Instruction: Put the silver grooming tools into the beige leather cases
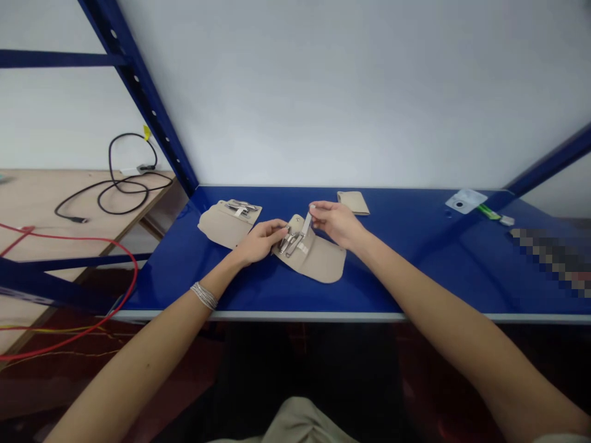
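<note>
An unfolded beige manicure pouch (323, 258) lies on the blue shelf, with several silver nail tools (290, 241) under a pale elastic band. My left hand (262, 240) is closed at the pouch's left edge, thumb and fingers against the pouch and its tools. Between the thumb and fingertips of my right hand (337, 223) is the upper end of a flat silver manicure tool (306, 224). Its lower end is over the pouch near the band; whether it is under the band I cannot tell. Another open manicure pouch (221, 224) with silver tools lies left of my left hand.
Behind my right hand is a folded beige pouch (354, 203). Farther right lie a white-grey item (465, 200), a green box cutter (489, 213) and a pixelated patch. Blue posts (152, 104) frame the shelf (392, 264). Black cable (122, 184) and red cable (133, 271) are at left.
</note>
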Tool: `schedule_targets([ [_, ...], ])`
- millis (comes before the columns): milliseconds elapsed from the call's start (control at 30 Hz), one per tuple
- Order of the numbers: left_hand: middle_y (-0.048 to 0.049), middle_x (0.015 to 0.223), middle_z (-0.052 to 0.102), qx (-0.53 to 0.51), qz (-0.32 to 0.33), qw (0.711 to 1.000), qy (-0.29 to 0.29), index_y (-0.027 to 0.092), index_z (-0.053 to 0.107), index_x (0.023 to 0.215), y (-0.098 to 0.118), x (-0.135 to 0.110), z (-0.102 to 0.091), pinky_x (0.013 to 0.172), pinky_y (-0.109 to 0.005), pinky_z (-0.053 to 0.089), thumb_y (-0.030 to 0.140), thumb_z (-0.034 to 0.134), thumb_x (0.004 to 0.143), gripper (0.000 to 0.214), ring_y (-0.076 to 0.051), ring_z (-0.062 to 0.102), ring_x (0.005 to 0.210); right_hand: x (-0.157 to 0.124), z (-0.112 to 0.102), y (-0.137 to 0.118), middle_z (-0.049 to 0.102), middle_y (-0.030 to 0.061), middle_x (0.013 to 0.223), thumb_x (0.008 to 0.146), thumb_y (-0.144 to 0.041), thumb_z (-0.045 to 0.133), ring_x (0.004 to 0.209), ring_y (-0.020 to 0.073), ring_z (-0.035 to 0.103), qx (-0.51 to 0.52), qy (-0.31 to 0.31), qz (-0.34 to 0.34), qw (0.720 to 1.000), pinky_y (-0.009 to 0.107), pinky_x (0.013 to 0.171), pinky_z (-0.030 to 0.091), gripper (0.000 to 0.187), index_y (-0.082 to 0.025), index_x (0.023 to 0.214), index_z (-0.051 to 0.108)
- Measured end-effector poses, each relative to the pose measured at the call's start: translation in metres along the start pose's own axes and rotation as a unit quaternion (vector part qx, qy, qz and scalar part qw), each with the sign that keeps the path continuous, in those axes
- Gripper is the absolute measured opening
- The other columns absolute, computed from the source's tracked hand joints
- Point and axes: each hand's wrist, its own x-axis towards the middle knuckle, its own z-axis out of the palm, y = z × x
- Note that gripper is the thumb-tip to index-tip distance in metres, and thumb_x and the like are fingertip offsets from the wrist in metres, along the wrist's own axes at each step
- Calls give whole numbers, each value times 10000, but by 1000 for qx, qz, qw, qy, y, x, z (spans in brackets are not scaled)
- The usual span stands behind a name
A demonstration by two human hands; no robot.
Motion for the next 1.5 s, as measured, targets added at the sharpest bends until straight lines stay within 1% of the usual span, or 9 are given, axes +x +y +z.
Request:
schedule_targets([
  [233,-14,692,646,-56,-13,997,52,142,692,810,-1,0,-2,523,-212,379,410,759,710,294,-102,537,585,20,-25,9,637,24,718,742,-190,749,716,170,663,-41,101,-46,993,378,782,614,163,-187,781,590],
  [400,-18,689,675,-87,4,992,94,138,701,848,-5,2,-2,531,-221,414,428,782,687,342,-110,560,574,16,-14,23,698,83,780,706,-188,784,679,187,683,-131,49,-39,989,398,762,613,174,-139,820,662],
  [600,-47,716,714,-32,2,991,133,135,709,983,-9,5,-1,509,-244,443,462,771,703,435,-135,587,554,5,-7,15,732,97,920,799,-379,684,801,218,687,-290,53,-214,931,378,752,576,240,-173,915,722],
  [700,-57,752,728,-37,1,992,119,127,699,1034,-10,6,-3,589,-270,496,416,799,679,469,-155,635,618,-8,1,5,729,81,871,776,-408,706,774,202,673,-291,-13,-256,922,343,736,555,277,-173,920,723],
  [767,-63,799,737,-51,2,996,71,124,675,1090,-10,5,-3,668,-302,527,319,869,583,577,-180,669,694,-15,7,2,724,68,872,718,-395,761,745,186,658,-290,-63,-255,920,322,712,547,308,-178,932,724],
  [867,-60,807,735,-61,6,998,24,125,620,1156,-8,4,-3,735,-342,543,192,909,469,749,-207,690,758,-19,12,4,713,64,910,663,-361,805,747,173,644,-302,-79,-247,918,306,703,538,344,-181,946,727],
  [1033,-27,732,711,-31,21,999,27,143,527,1187,-9,2,-3,653,-307,532,194,891,504,775,-184,681,657,-21,15,6,728,69,891,713,-366,766,764,184,674,-244,-128,-192,942,318,715,552,348,-172,998,717],
  [1267,64,562,596,41,36,998,26,162,495,1217,-12,-1,-2,454,-214,395,242,868,562,757,-100,540,434,-26,19,7,757,78,891,678,-373,794,807,237,701,-240,-103,-149,954,330,725,563,313,-165,912,768],
  [1500,-8,672,675,27,30,999,-18,164,488,1271,-10,0,-3,531,-275,497,237,878,538,833,-184,651,557,-23,22,10,745,67,790,646,-391,811,687,191,671,-155,-76,-73,982,295,623,536,304,-153,829,765],
])
